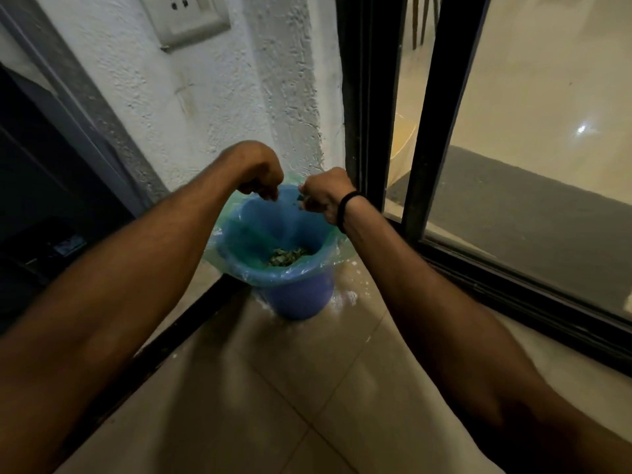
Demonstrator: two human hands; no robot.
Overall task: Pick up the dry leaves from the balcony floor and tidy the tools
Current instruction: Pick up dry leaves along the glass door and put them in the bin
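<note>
Together, 2 hands [261,181] pinch the liner [248,234].

We wore very little on our arms. Our left forearm [119,302] and right forearm [461,319] were both bare all the way to the lower edge of the view. Round the wrist of our right hand [326,193] sat a thin black band [345,210], plain and snug, a narrow loop with no marking we could make out. Our left hand [260,172] and its wrist were bare. Its fingers [272,194] were mostly hidden behind the knuckles.
</note>
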